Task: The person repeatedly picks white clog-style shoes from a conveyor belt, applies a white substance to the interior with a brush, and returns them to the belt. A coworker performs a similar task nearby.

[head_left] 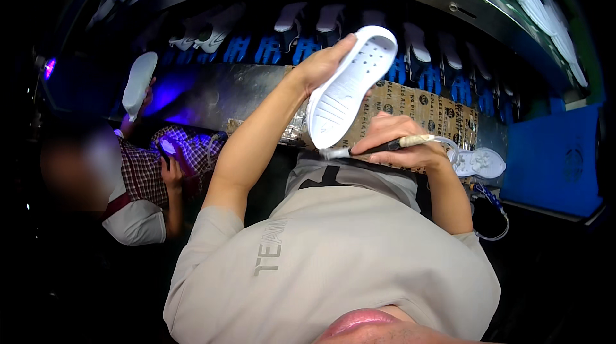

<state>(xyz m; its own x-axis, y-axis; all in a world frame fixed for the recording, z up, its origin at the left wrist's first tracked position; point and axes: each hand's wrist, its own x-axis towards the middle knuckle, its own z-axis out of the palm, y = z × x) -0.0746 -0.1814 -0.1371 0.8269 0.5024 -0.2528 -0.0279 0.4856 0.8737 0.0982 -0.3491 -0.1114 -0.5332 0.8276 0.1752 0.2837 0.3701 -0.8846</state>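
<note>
Over the left part of the cardboard [449,113], our left hand [326,63] curls around the white sole [343,97], which looks light and springy, probably best gripped by its rim. Our right hand [399,138], closed on a brush [385,146], is at the cardboard's near edge.

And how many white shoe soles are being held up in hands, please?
2: the elongated, white, perforated shoe sole in the person's left hand, and the smooth, pale shoe sole in the co-worker's raised hand. Others may be hidden in the dark.
</note>
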